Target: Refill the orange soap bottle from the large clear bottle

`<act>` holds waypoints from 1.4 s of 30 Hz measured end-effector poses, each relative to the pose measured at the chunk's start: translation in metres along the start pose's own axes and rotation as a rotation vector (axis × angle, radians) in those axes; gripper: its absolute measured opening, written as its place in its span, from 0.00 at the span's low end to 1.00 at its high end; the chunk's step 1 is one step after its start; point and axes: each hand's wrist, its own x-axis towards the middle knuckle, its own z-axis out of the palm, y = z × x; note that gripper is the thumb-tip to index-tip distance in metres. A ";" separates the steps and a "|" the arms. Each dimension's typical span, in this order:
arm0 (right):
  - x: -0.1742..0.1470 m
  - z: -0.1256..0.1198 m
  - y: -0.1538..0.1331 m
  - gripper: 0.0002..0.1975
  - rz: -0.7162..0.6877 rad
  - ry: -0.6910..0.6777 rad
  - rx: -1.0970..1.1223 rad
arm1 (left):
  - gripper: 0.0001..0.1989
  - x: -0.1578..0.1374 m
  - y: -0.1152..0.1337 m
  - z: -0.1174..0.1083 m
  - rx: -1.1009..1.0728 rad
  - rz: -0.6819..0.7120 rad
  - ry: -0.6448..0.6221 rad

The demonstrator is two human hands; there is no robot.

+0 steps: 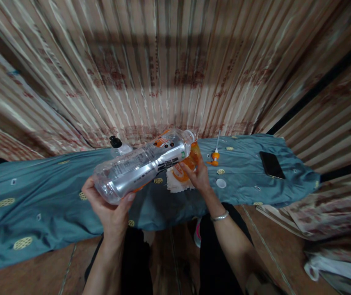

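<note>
My left hand (110, 207) is wrapped round the base of a large clear plastic bottle (141, 166) with a silver and orange label. The bottle is tilted, its uncapped neck pointing right and up, at the mouth of an orange bottle (194, 157). Whether the two mouths touch I cannot tell. My right hand (199, 176), with a bangle at the wrist, grips the orange bottle over a white cloth (177, 184). An orange pump head (215, 155) with its tube lies to the right. Near it is a round white cap (221, 183).
A teal patterned cloth (55, 180) covers the long surface. A clear bottle with a black pump top (115, 141) stands behind the large bottle. A black phone (272, 165) lies at the right. Striped curtains (175, 61) hang close behind.
</note>
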 end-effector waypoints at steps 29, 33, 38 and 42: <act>-0.002 0.002 0.010 0.37 -0.027 0.011 -0.011 | 0.49 0.000 0.003 0.003 -0.038 0.015 -0.019; -0.002 0.002 0.010 0.37 -0.030 0.017 0.000 | 0.49 -0.001 0.001 0.002 -0.023 0.030 -0.026; -0.003 0.003 0.011 0.40 -0.016 0.022 -0.006 | 0.51 -0.002 -0.003 0.000 0.013 0.004 -0.008; -0.002 0.002 0.011 0.38 -0.038 0.024 -0.018 | 0.53 -0.003 -0.006 -0.002 0.045 -0.042 -0.008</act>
